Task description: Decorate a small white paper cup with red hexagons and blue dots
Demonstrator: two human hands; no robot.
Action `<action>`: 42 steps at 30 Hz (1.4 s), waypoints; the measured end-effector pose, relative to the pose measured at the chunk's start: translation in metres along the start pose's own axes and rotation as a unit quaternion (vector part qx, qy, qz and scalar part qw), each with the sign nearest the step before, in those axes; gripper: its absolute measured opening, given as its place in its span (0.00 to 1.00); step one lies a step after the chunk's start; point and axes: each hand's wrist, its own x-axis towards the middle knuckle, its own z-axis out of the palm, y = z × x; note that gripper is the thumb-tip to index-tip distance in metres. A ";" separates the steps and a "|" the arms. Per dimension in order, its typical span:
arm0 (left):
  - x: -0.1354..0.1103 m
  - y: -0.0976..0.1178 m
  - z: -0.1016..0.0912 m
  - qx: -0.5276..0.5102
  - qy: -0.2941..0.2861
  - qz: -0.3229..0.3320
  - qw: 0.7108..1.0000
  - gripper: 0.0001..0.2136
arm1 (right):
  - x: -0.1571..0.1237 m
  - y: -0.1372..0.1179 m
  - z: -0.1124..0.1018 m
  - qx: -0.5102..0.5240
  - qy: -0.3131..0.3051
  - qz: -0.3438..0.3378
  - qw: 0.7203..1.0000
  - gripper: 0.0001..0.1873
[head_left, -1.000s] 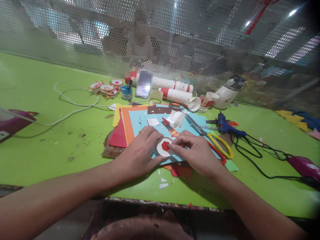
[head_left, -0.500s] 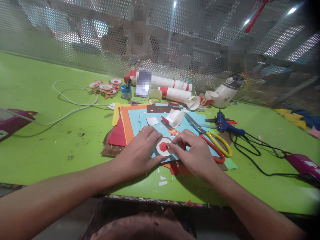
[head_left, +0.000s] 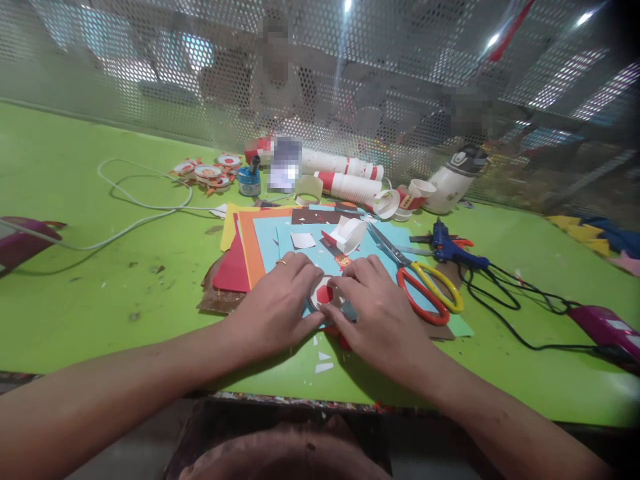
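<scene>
Over blue paper [head_left: 267,243] on the green desk [head_left: 100,307], the left hand [head_left: 277,303] holds a white disc [head_left: 315,293] between thumb and fingers — a red hexagon [head_left: 325,294] at its centre, scissors [head_left: 403,260] to its right — while the right hand [head_left: 383,317] touches it with narrowly parted fingers, whether gripping I cannot tell.

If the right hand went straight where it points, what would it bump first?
Probably the white disc with the red hexagon; the right hand seems close against it, though depth is unclear.
</scene>
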 end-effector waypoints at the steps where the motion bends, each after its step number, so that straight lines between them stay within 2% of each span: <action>1: 0.000 0.000 0.000 0.004 -0.004 0.001 1.000 0.12 | 0.001 0.000 0.000 -0.014 -0.007 -0.005 1.000 0.09; 8: 0.001 0.003 -0.001 0.013 -0.024 -0.014 1.000 0.11 | 0.001 -0.001 0.005 -0.055 0.000 -0.037 0.998 0.12; 20: -0.001 0.002 0.000 0.022 -0.029 -0.015 0.999 0.10 | 0.001 0.000 0.002 -0.027 -0.019 -0.014 0.999 0.09; 29: 0.000 0.003 -0.002 0.034 -0.040 -0.021 0.998 0.11 | 0.001 0.003 0.003 -0.031 -0.024 -0.025 0.999 0.09; 35: 0.000 0.004 -0.001 0.033 -0.045 -0.023 0.998 0.12 | -0.001 0.007 0.004 -0.039 -0.039 -0.049 0.997 0.12; 42: 0.001 0.005 -0.001 0.041 -0.050 -0.025 0.998 0.12 | -0.002 0.014 0.003 -0.031 -0.055 -0.077 0.995 0.09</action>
